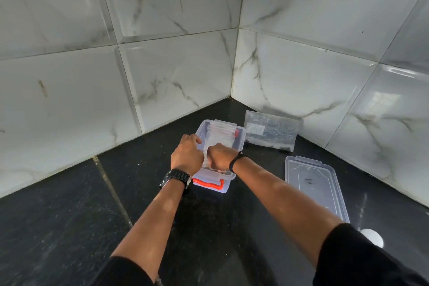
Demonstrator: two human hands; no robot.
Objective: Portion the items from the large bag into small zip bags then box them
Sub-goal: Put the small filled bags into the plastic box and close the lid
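Both hands are down in the clear plastic box (pixel 240 138) on the black surface (pixel 69 227), working at the row of small zip bags (pixel 220 133) stacked upright inside it; the left hand (pixel 186 157) sits at the near-left rim, fingers curled, and seems to steady the box or the near end of the stack, though whether its grip is clamped on a bag or merely resting I cannot tell; the right hand (pixel 219 157) has its grip curled and closed on the nearest small bag, knuckles up, apparently pressing it in line behind the others; standing the bags on edge looks like a way to fit more of them and keep them from sliding; the orange latch (pixel 209 185) on the near end hangs unfastened, so the box is not ready to close; its lid (pixel 315 187) lies flat to the right, out of the way of the hands; the large bag (pixel 270 130) leans against the wall tile behind the box, a few dark items still pooled at its bottom, so portioning may not be finished; the surface is dark polished stone set into a corner of white marble-look wall tiles (pixel 162 65), which catch soft reflections; a small white round object (pixel 371 237) sits near the right sleeve
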